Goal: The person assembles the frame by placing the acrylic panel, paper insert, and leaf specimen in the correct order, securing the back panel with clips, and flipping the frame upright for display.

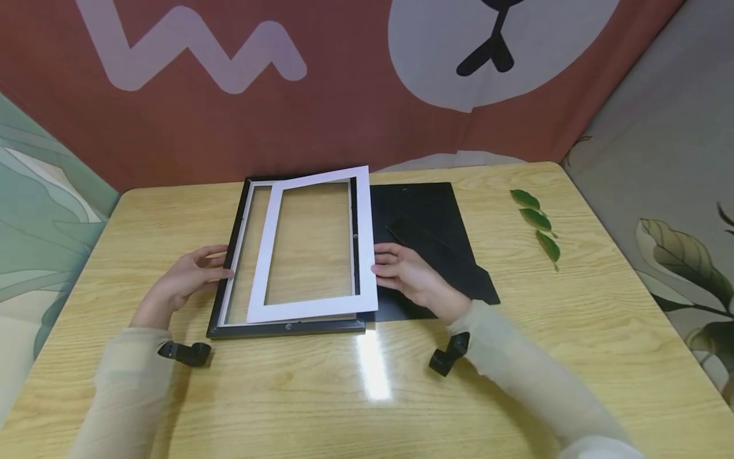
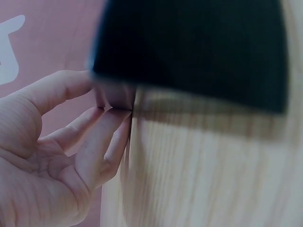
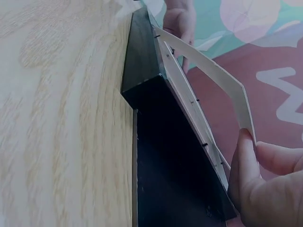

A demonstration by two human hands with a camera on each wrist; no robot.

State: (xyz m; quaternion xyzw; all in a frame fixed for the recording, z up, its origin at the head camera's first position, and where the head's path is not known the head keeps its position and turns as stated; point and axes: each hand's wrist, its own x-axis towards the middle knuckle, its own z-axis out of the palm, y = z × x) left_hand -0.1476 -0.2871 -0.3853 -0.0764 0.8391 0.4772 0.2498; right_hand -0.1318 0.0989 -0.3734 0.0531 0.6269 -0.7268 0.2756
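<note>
A black picture frame [image 1: 321, 328] lies on the table with its inner white-lined rim facing up. My left hand [image 1: 189, 277] is at its left side, thumb and fingertips gripping that edge; the left wrist view shows the fingers [image 2: 102, 146] against the frame's side. A white mat board [image 1: 366, 255] with a rectangular opening is tilted over the frame, its right side raised. My right hand [image 1: 410, 277] pinches the mat's right edge between thumb and fingers. In the right wrist view, the mat [image 3: 213, 66] slopes up from the frame [image 3: 142, 66].
A black backing board [image 1: 421, 204] with a stand flap [image 1: 487, 284] lies right of the frame, partly behind the right hand. Several green leaves [image 1: 536, 218] lie farther right on the wooden table [image 1: 275, 395]. A printed red cloth [image 1: 344, 115] hangs behind the table.
</note>
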